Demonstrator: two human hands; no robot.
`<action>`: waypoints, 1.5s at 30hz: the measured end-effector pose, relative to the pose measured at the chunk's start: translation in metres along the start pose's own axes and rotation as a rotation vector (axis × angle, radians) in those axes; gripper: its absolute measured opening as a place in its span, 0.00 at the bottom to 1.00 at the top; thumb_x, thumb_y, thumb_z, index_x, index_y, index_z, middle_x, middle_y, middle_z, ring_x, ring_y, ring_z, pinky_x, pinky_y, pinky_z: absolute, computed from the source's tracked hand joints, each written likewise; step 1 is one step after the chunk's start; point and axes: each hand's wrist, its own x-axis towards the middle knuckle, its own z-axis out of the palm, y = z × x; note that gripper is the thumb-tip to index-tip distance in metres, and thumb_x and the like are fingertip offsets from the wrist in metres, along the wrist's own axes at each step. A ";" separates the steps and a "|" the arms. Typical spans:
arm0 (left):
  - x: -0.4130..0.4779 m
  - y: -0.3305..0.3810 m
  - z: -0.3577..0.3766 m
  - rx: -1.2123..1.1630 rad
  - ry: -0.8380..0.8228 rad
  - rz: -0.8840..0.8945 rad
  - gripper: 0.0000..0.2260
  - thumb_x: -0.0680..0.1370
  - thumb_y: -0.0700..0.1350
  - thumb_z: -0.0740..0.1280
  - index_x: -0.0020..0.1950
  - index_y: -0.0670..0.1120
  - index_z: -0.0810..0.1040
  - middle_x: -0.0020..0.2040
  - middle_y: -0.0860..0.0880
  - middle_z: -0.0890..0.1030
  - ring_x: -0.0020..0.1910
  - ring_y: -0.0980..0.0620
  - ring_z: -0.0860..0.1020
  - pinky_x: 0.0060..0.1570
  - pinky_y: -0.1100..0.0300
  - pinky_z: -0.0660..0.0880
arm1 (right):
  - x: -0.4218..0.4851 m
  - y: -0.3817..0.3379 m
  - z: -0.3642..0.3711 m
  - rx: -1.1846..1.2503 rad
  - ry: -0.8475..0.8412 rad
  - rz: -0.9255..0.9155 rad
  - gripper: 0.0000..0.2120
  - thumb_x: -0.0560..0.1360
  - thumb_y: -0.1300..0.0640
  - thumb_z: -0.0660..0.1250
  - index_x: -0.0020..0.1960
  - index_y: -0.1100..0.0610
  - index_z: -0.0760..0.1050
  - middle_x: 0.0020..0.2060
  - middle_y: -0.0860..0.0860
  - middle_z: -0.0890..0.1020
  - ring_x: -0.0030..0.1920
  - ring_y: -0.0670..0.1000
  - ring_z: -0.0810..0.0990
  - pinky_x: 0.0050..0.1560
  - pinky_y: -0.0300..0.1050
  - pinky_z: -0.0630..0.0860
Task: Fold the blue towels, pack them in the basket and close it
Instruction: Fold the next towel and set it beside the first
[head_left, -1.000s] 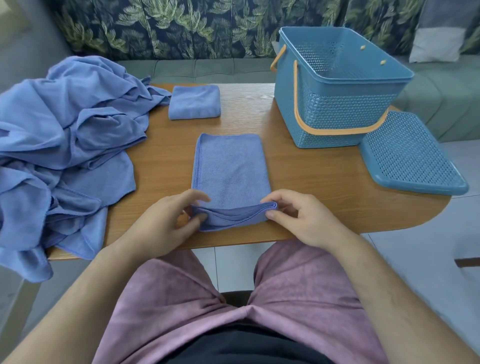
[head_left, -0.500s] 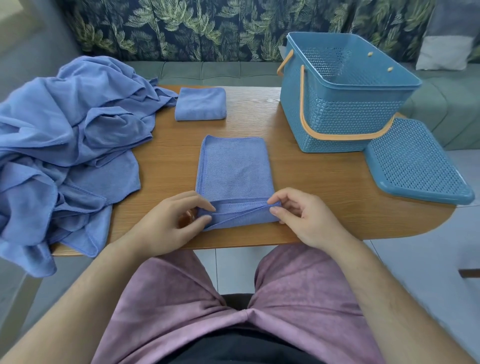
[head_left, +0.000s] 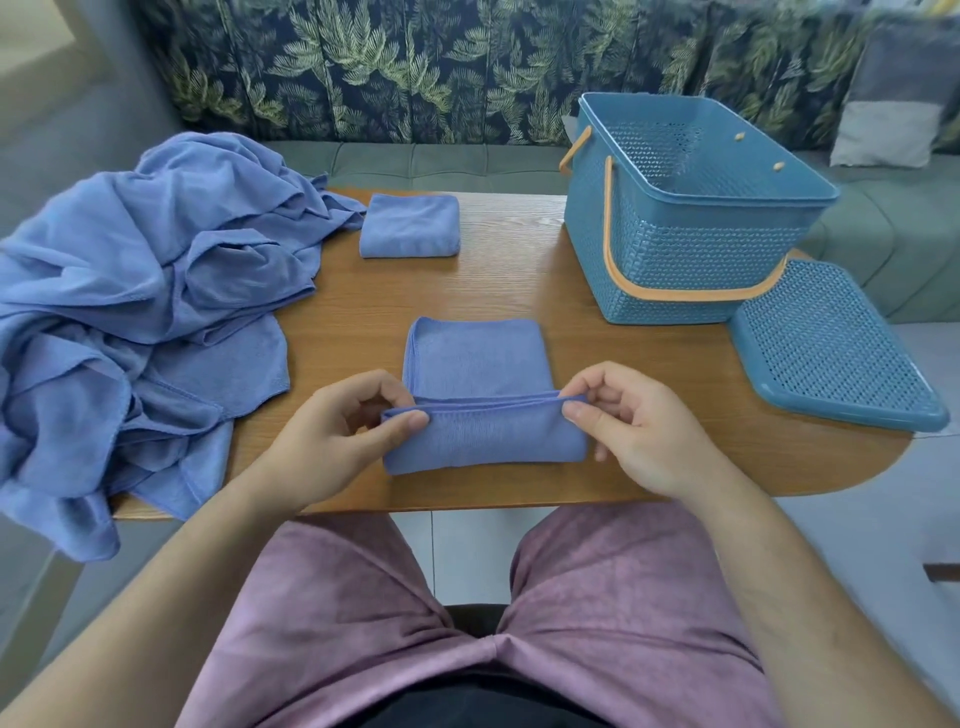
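The towel lay at the near middle of the table, already narrowed to a strip, its near end raised and turned over toward the far end. It looked light, soft and limp, a microfibre cloth that would sag wherever it was not held, so the two corners of the leading edge were the sensible places to take it. Held there, the edge would stay straight and the layers would stay together. It would not slip much, and nothing about it was fragile.

The left hand pinched the left corner of that edge between thumb and forefinger, the other fingers curled loosely behind. The right hand pinched the right corner the same way. Both grips were narrow, closed only on the cloth's thickness.

A folded towel sat on the far side of the table, just beside a loose pile of blue towels spilling over the left edge. The basket stood open at the far right, apparently with no towel in it, handle down, with its lid flat just beside it on the table's right end.
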 end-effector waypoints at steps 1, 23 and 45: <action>0.006 0.003 0.000 -0.026 0.028 -0.014 0.14 0.77 0.50 0.73 0.45 0.40 0.77 0.37 0.41 0.77 0.35 0.50 0.73 0.36 0.60 0.69 | 0.006 -0.002 -0.002 -0.010 0.010 -0.006 0.05 0.79 0.65 0.67 0.49 0.56 0.77 0.39 0.50 0.79 0.30 0.41 0.75 0.31 0.36 0.72; 0.068 -0.040 0.062 0.922 0.052 -0.023 0.26 0.81 0.59 0.49 0.74 0.52 0.72 0.77 0.50 0.68 0.78 0.45 0.62 0.74 0.45 0.63 | 0.087 0.004 0.067 -0.923 0.281 -0.290 0.21 0.76 0.53 0.54 0.65 0.54 0.77 0.65 0.53 0.78 0.65 0.57 0.75 0.65 0.53 0.71; 0.251 -0.094 0.076 0.921 -0.002 0.010 0.27 0.82 0.59 0.43 0.78 0.56 0.63 0.81 0.52 0.59 0.81 0.47 0.52 0.78 0.48 0.50 | 0.223 0.082 0.029 -0.911 0.261 0.110 0.25 0.86 0.48 0.46 0.80 0.55 0.61 0.80 0.49 0.62 0.80 0.48 0.54 0.79 0.46 0.45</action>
